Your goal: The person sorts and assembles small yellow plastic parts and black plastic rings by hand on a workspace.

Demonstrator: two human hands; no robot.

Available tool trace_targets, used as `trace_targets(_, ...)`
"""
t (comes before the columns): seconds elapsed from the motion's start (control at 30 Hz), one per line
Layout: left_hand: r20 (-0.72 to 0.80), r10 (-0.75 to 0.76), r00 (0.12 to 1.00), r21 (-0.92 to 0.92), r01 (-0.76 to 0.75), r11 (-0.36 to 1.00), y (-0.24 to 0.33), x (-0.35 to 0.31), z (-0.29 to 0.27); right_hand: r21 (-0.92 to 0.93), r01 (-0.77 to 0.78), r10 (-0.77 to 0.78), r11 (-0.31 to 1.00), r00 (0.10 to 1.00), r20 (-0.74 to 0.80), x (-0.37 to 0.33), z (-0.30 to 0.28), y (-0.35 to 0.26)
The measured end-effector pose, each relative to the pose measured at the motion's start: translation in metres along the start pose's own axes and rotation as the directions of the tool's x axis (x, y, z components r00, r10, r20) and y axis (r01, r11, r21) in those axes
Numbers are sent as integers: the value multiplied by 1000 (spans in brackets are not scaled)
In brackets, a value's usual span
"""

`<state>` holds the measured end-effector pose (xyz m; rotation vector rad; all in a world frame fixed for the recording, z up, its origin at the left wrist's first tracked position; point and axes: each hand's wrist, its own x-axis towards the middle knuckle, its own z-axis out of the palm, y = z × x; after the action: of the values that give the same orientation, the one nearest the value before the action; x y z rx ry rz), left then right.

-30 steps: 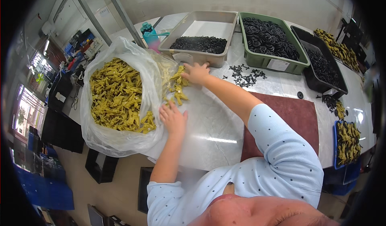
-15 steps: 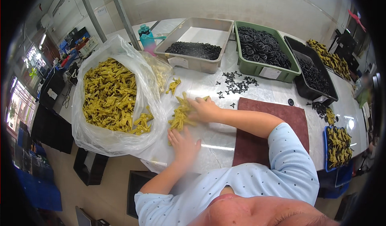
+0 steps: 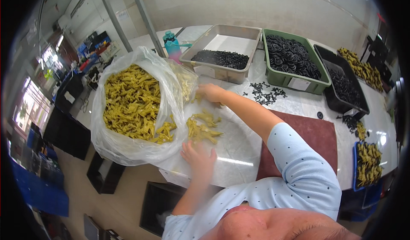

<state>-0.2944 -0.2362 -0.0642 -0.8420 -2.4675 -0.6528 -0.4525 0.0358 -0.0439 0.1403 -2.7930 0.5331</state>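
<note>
Left hand (image 3: 200, 159) blurred, fingers spread, at the near edge of a small loose pile of mustard-yellow, spindly-limbed moulded pieces (image 3: 204, 130) on the pale, shiny-covered table (image 3: 235, 146). Right hand (image 3: 212, 93) reaches over a similar yellow piece (image 3: 197, 98) beside the clear plastic bag (image 3: 128, 154) filled with more; whether its fingers pinch anything, cannot tell. Handling judgement: low, flat fingers and light sweeps suit these best; limbs look apt to snag, so tangled ones want easing apart, not tugging.

mustard-yellow pieces (image 3: 203, 132) | maroon mat (image 3: 299, 144) | green tray (image 3: 277, 77) | black rings (image 3: 292, 57) | pale-blue sleeve (image 3: 301, 157), dark dots
</note>
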Motion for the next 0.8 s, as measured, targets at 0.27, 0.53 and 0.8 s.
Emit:
trace_targets(0.27, 34, 46, 998, -35, -45, 998, -2, 1, 3, 489, -267, 253, 831, 963, 95, -17, -37, 12)
trace_targets(0.53, 64, 50, 997, -70, -46, 996, -6, 3, 2, 631, -417, 430, 654, 891, 143, -60, -83, 28)
trace_targets(0.8, 89, 151, 984, -193, -132, 972, 0, 8, -1, 486, -511, 366, 709, 856, 366, -90, -55, 13)
